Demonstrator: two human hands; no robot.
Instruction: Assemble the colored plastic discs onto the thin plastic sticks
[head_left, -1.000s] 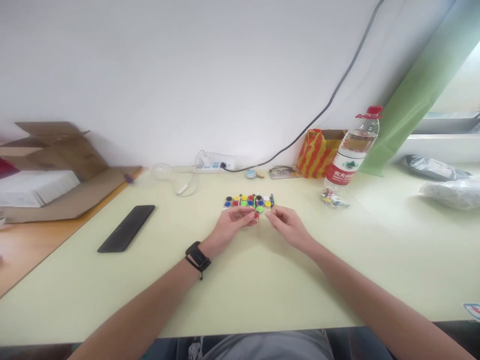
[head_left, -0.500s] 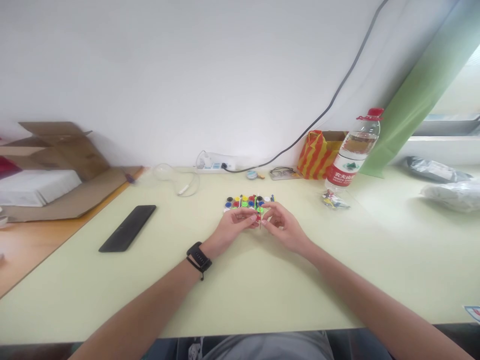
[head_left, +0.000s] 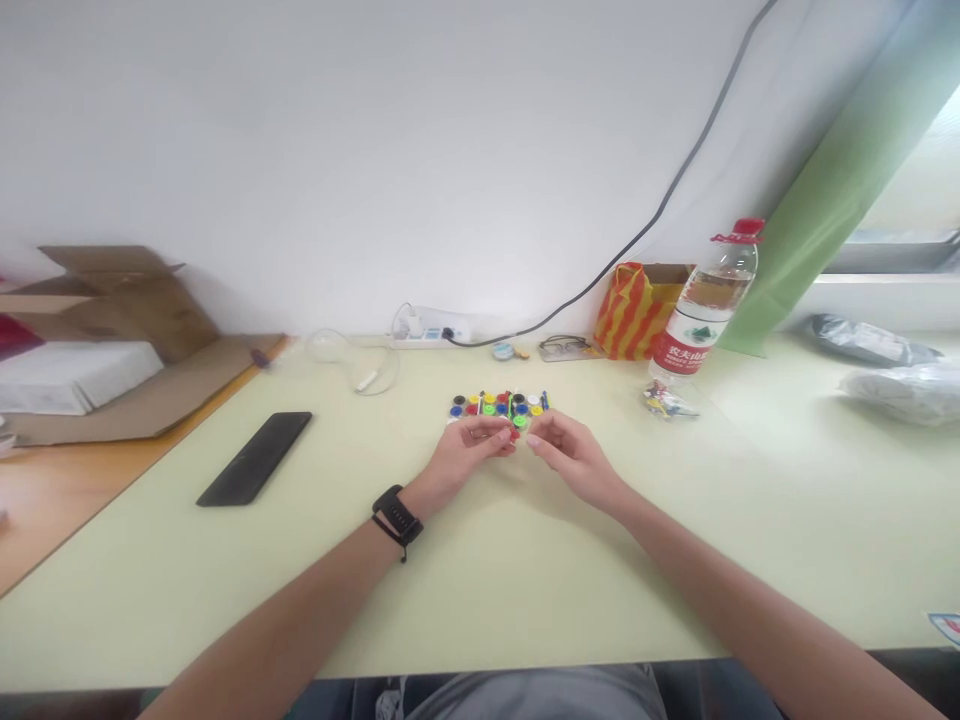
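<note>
Between thumb and fingers, my left hand pinches a small red piece; its exact kind is too small to make out. A black watch is on the left wrist. A short gap to the right, my right hand is curled with thumb and fingers close together, and what it may hold is hidden. Just beyond both hands lie rows of small round pieces in several colours, among them a green disc, a yellow disc and a black disc. Thin stick-like pieces lie between some discs. The hands cover part of the nearest row.
A black phone-like slab lies on the left of the pale table. Behind are a power strip, glasses, a striped bag and a water bottle. A small plastic packet lies before the bottle.
My right hand has drawn slightly right, away from my left hand. The thin upright stick seen between the fingertips no longer shows. The red piece stays in my left hand.
</note>
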